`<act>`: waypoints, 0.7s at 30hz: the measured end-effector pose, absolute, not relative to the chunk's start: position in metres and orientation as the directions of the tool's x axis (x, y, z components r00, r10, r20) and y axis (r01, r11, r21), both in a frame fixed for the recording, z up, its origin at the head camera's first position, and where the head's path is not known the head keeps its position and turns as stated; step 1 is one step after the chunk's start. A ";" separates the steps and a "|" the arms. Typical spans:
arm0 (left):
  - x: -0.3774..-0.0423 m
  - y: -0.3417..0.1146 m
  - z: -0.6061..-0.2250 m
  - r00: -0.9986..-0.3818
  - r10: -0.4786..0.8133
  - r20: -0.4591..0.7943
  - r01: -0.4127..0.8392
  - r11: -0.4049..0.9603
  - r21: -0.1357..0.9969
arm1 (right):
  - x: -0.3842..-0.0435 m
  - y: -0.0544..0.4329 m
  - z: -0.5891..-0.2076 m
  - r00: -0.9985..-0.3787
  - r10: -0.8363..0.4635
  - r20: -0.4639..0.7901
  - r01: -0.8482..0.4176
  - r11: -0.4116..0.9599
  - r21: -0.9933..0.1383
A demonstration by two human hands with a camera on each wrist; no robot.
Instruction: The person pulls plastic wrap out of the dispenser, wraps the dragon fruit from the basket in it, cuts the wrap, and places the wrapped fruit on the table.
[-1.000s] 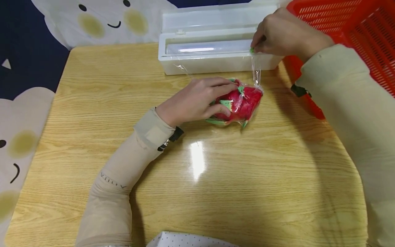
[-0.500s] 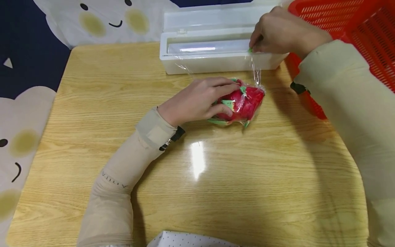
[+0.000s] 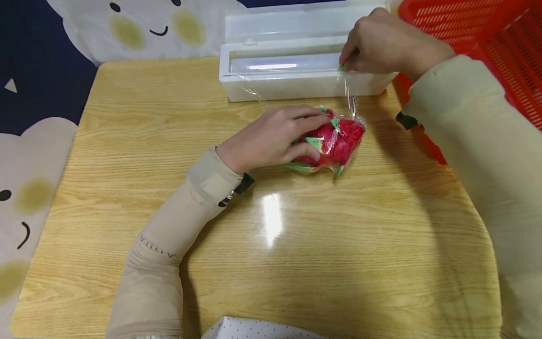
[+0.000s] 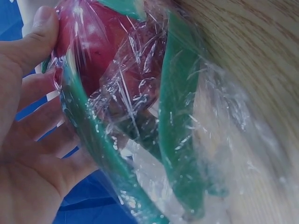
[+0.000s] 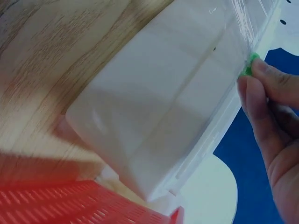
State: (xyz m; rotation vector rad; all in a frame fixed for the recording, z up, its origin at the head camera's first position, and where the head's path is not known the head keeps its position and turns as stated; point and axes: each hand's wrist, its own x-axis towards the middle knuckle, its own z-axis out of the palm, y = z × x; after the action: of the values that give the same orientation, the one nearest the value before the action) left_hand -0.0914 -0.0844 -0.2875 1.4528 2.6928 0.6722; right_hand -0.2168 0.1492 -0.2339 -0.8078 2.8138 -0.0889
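A red dragon fruit [image 3: 345, 136] with green scales lies on the table, wrapped in clear cling film [image 4: 126, 84]. My left hand [image 3: 271, 139] holds it from the left, fingers over its top and thumb on the near side. Behind it stands a white cling film dispenser [image 3: 296, 87] with its lid up and a film roll [image 3: 288, 63] inside. Film stretches from the dispenser's front edge down to the fruit. At the right part of that edge, my right hand [image 3: 377, 44] pinches a small green slider [image 5: 251, 64] between thumb and finger.
A red plastic basket [image 3: 449, 23] stands at the right, beside the dispenser's end. The wooden table [image 3: 317, 245] spreads out in front of the fruit. A cloth with smiling cloud shapes [image 3: 156, 30] hangs past the table's back and left edges.
My right hand and the green slider have shifted slightly left along the dispenser's edge. The left hand keeps its hold on the dragon fruit.
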 end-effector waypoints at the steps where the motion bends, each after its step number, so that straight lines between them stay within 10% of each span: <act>1: -0.091 -0.084 -0.287 -0.570 0.799 0.191 0.795 0.477 0.375 | -0.216 0.146 -0.234 -0.821 -0.543 -0.179 -0.530 0.840 -0.119; 21: -0.088 -0.070 -0.284 -0.554 0.817 0.162 0.803 0.473 0.362 | -0.216 0.115 -0.232 -0.754 -0.633 -0.172 -0.623 0.774 -0.114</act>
State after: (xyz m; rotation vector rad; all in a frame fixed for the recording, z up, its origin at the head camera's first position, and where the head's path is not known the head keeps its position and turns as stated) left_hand -0.0879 -0.0698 -0.2841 1.4669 2.6670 0.6277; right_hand -0.2159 0.1146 -0.2325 -0.9915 2.7662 -0.0731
